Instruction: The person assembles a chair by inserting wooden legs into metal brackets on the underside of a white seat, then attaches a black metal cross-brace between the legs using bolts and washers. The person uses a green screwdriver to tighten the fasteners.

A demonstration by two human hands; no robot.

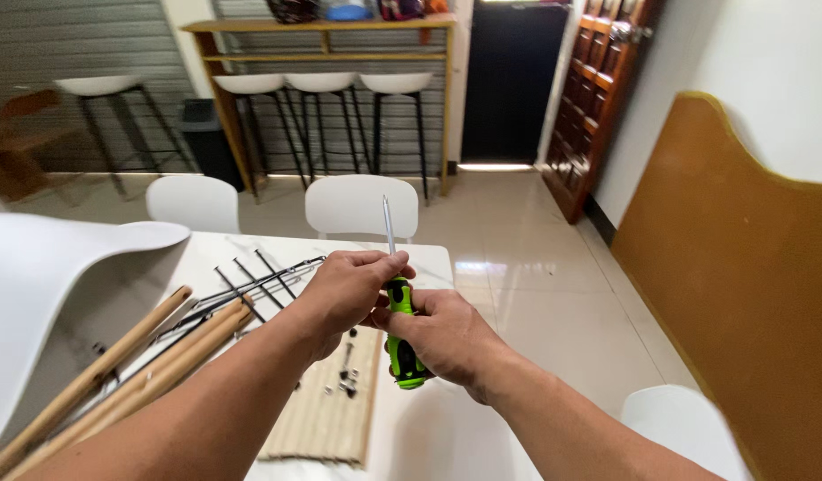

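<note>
My right hand [447, 337] grips the green and black handle of a screwdriver [400, 352], holding it upright above the white table [411, 258]. Its thin metal shaft [388, 224] points up and away from me. My left hand [349, 289] closes its fingers around the top of the handle, where the shaft begins. Below the hands lie several small dark screws and bolts [347, 381] on a piece of ribbed cardboard [326, 419].
Wooden chair legs [135, 361] and thin black metal rods [251, 283] lie at the left on the table, beside a white chair seat shell [46, 276]. White chairs [361, 205] stand behind the table, bar stools farther back. Another white seat [683, 428] is at the lower right.
</note>
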